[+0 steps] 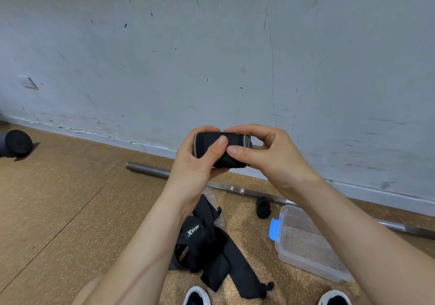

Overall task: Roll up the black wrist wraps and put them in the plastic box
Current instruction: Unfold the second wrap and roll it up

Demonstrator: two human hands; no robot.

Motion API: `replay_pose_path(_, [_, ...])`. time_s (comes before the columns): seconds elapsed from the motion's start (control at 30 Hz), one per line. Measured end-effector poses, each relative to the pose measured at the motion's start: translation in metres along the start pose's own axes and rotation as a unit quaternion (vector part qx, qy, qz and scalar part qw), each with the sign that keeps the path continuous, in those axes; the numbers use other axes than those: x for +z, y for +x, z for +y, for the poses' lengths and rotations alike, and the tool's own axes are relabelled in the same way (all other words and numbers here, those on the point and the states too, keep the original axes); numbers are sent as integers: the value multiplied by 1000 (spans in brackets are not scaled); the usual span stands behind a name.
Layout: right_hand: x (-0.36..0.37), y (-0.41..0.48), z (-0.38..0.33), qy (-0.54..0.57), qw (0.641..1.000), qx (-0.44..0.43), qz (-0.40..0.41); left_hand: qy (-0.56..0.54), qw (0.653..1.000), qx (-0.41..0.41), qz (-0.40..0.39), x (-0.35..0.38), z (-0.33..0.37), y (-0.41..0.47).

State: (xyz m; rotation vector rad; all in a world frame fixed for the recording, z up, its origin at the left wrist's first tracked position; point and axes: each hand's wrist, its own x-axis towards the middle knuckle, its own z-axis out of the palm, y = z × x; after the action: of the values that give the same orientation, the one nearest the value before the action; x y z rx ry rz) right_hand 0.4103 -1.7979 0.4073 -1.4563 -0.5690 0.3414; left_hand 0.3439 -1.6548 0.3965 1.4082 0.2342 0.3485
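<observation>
Black wrist wrap roll (211,148), centre of frame, long axis running left to right. Left hand (195,163) curls round its left end, thumb pressed on top; right hand (266,154) pinches the right end between thumb and fingers. Plastic box (306,263) lies open at lower right, beneath the right forearm, so the right hand is judged nearer. 1 rolled wrap (263,207) sits near the box; loose wraps (219,257) lie lower centre.

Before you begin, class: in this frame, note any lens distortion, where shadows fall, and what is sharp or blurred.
Head view: wide-angle stretch swells the forearms near the bottom edge, and the skirting tilts down rightwards; light is soft, with one short shadow right of the dark cylinder; left hand, right hand and rolled wrap are sharp.
</observation>
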Motion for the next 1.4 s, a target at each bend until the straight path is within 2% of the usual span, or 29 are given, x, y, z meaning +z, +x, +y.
replay_pose_path(0.13, [8, -2, 3, -40, 999, -31, 8, 6, 999, 9, 45, 8, -1, 0])
replay_pose_path(0.2, [12, -1, 5, -39, 998, -42, 11, 20, 997, 39, 65, 10, -1, 0])
replay_pose_path(0.33, [22, -1, 9, 70, 997, 26, 12, 31, 991, 98, 86, 23, -5, -3])
replay_pose_path(0.43, [28, 2, 13, 149, 979, 81, 110, 11, 992, 96, 80, 27, -10, -2])
replay_pose_path(0.5, [33, 3, 18, 159, 963, 130, 175, 49, 992, 86, 78, 28, -14, 1])
replay_pose_path(0.63, [46, 2, 31, 163, 955, 148, 200, 178, 977, 64, 94, 24, -18, 8])
replay_pose_path(0.7, [47, 3, 35, 93, 966, 124, 209, 224, 967, 58, 105, 20, -22, 11])
replay_pose_path(0.8, [45, 1, 40, -172, 968, 37, 178, 259, 953, 52, 146, 16, -32, 14])
replay_pose_path(0.93, [49, 0, 47, -273, 950, -16, 153, 292, 936, 79, 181, 13, -37, 10])
replay_pose_path(1.0, [48, 2, 45, -307, 939, -61, 143, 225, 955, 87, 172, 10, -36, 9])
replay_pose_path(1.07, [46, 3, 40, -336, 924, -117, 139, 120, 979, 59, 152, 9, -30, 6])
replay_pose_path(1.17, [42, 2, 31, -347, 915, -152, 140, -22, 995, -60, 74, 7, -23, 1])
replay_pose_path(1.23, [38, 4, 31, -302, 934, -117, 148, -35, 992, -116, 39, 4, -18, 0])
replay_pose_path(1.3, [34, 9, 24, -119, 981, -14, 153, -29, 993, -105, 55, 5, -11, 3])
replay_pose_path(1.33, [31, 11, 20, 0, 986, 65, 151, -17, 994, -87, 71, 7, -8, 5])
replay_pose_path(1.4, [23, 11, 13, 146, 962, 202, 114, 15, 995, -52, 88, 19, -3, 5])
